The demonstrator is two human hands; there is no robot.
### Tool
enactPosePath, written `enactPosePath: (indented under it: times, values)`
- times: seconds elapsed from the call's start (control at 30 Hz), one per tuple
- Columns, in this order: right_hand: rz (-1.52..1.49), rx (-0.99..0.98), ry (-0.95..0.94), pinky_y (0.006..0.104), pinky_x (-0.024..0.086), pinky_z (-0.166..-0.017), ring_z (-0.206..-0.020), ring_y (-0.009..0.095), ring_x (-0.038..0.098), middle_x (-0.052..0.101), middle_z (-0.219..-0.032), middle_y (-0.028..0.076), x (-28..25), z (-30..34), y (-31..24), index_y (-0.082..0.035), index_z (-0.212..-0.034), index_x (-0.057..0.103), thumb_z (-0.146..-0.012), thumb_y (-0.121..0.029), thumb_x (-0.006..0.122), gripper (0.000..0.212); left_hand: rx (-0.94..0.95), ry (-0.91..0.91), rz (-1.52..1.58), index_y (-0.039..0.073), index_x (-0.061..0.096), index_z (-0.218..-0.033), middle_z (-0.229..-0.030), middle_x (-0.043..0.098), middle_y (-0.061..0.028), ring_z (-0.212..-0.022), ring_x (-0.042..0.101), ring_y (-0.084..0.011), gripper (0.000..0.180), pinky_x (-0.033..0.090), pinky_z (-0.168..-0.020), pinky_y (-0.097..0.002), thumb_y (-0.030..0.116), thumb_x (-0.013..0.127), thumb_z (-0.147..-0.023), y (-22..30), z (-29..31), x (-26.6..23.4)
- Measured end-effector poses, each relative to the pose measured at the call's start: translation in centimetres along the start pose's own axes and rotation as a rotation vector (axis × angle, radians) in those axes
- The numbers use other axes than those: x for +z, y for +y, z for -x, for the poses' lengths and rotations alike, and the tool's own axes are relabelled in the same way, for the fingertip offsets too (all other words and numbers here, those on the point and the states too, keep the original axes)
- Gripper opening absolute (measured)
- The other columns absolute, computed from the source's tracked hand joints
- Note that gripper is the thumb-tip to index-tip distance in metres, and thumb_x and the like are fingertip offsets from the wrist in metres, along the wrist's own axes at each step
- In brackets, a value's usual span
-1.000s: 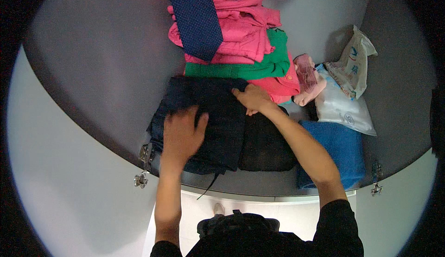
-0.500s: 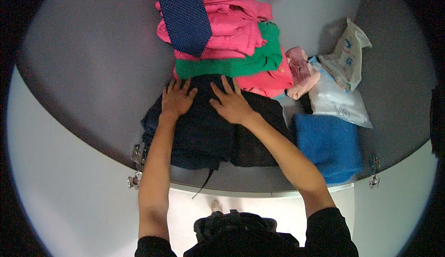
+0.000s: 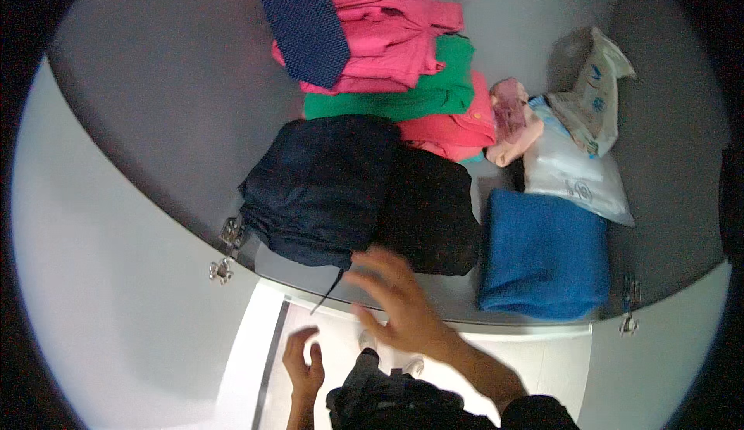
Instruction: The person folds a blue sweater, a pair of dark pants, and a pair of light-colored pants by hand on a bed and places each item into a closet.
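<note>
Head view: your hands near the shelf's front edge, dark clothes folded behind them

Your right hand (image 3: 395, 302) reaches across the front edge of the grey shelf (image 3: 170, 104), blurred, its fingers spread well apart and holding nothing that shows. Its fingertips are close to the navy garment (image 3: 322, 189) and the black garment (image 3: 430, 213); you cannot tell whether they touch. Your left hand (image 3: 304, 362) is in front of the shelf, over the floor, its fingers half curled, thumb apart, with nothing visible in its grasp.

The navy garment lies folded near the middle of the shelf's front edge, with a dark cord (image 3: 329, 290) trailing over that edge. The black garment lies against its right side. Farther right, a folded blue cloth (image 3: 546, 252) lies near the front right corner. Behind it are a clear plastic bag (image 3: 570, 170), a crumpled pale bag (image 3: 608, 104) and a small pink bundle (image 3: 511, 120).

Toward the back edge, pink clothes (image 3: 384, 38) are heaped partly over a green cloth (image 3: 387, 103), and a dotted navy tie (image 3: 304, 27) lies on top of them.
</note>
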State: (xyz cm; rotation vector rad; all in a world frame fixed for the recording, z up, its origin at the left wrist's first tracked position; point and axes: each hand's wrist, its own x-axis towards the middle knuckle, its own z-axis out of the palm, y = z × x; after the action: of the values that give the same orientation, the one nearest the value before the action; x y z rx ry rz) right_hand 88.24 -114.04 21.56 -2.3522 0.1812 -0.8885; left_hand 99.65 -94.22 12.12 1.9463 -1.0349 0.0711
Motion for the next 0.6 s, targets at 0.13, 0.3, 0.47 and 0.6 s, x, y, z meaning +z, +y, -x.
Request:
enactPosePath:
  times: [0.13, 0.3, 0.47, 0.6]
  values:
    - [-0.313, 0.097, -0.090, 0.0432, 0.036, -0.099, -0.118, 0.033, 0.045, 0.050, -0.122, 0.018, 4.3, 5.0, -0.5, -0.002, -0.112, 0.057, -0.087, -0.018, 0.056, 0.029, -0.341, 0.047, 0.037, -0.001, 0.059, -0.089, -0.090, 0.060, -0.0113, -0.082, 0.062, -0.0191, 0.013, 0.050, -0.071, -0.0313, 0.008, 0.050, -0.091, -2.8, 12.2, -0.8]
    - [-0.485, 0.191, -0.168, 0.0382, 0.043, -0.091, -0.105, 0.029, 0.055, 0.058, -0.109, 0.015, 9.3, 9.5, -3.7, -0.003, -0.104, 0.058, -0.088, -0.014, 0.056, 0.019, -0.594, 0.278, 0.152, -0.003, 0.058, -0.091, -0.090, 0.060, -0.0123, -0.076, 0.063, -0.0199, 0.015, 0.051, -0.068, -0.0310, 0.010, 0.050, -0.092, -0.5, 18.9, -5.6]
    - [-0.541, 0.162, -0.333, 0.0362, 0.047, -0.083, -0.095, 0.029, 0.060, 0.061, -0.099, 0.015, 13.6, 13.1, -11.1, -0.002, -0.102, 0.058, -0.088, -0.012, 0.056, 0.017, -0.557, 0.365, 0.236, -0.004, 0.058, -0.096, -0.095, 0.058, -0.0126, -0.071, 0.062, -0.0190, 0.013, 0.052, -0.066, -0.0292, 0.003, 0.049, -0.090, -2.1, 27.0, -11.9]
    - [-0.631, 0.070, -0.481, 0.0327, 0.048, -0.080, -0.092, 0.024, 0.062, 0.063, -0.097, 0.012, 18.7, 16.4, -20.5, 0.000, -0.103, 0.060, -0.088, -0.010, 0.056, 0.018, -0.638, 0.541, 0.249, -0.004, 0.057, -0.098, -0.094, 0.059, -0.0113, -0.071, 0.062, -0.0182, 0.015, 0.052, -0.068, -0.0292, 0.004, 0.049, -0.089, -2.8, 38.1, -18.1]
